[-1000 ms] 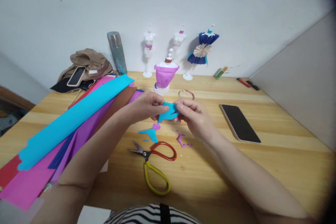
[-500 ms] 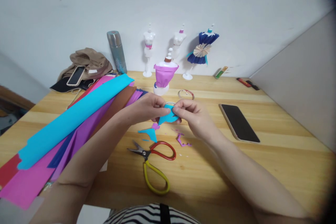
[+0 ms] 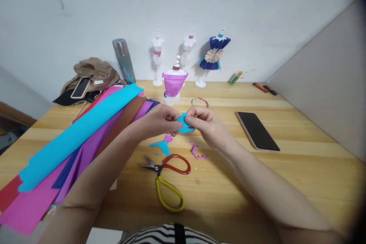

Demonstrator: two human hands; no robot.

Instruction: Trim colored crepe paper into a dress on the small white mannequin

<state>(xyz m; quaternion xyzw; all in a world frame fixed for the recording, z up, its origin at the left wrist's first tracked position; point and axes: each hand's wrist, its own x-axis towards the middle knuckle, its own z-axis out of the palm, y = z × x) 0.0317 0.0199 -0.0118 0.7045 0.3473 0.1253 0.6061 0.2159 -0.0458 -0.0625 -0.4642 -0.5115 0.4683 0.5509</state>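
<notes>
Both my hands meet above the middle of the wooden table (image 3: 286, 167), pinching one small piece of blue paper (image 3: 183, 124) between them. My left hand (image 3: 160, 120) grips its left edge with closed fingers. My right hand (image 3: 204, 122) pinches its right side. Below the hands lie a blue paper scrap (image 3: 162, 146), small purple scraps (image 3: 198, 154) and scissors (image 3: 164, 177) with one red and one yellow handle. A small mannequin in a purple paper dress (image 3: 173, 84) stands just behind my hands.
Long sheets of blue, purple, brown and red paper (image 3: 74, 137) fan out at left. A phone (image 3: 256, 130) lies at right. At the back stand a metal bottle (image 3: 123, 61), two bare mannequins (image 3: 157, 55), one in a dark blue dress (image 3: 213, 55), a tape ring (image 3: 199, 102), and a cloth bag with another phone (image 3: 81, 87).
The blue paper has been folded smaller between my fingers, and my hands have closed in on each other. The camera tilted slightly, shifting the scene left.
</notes>
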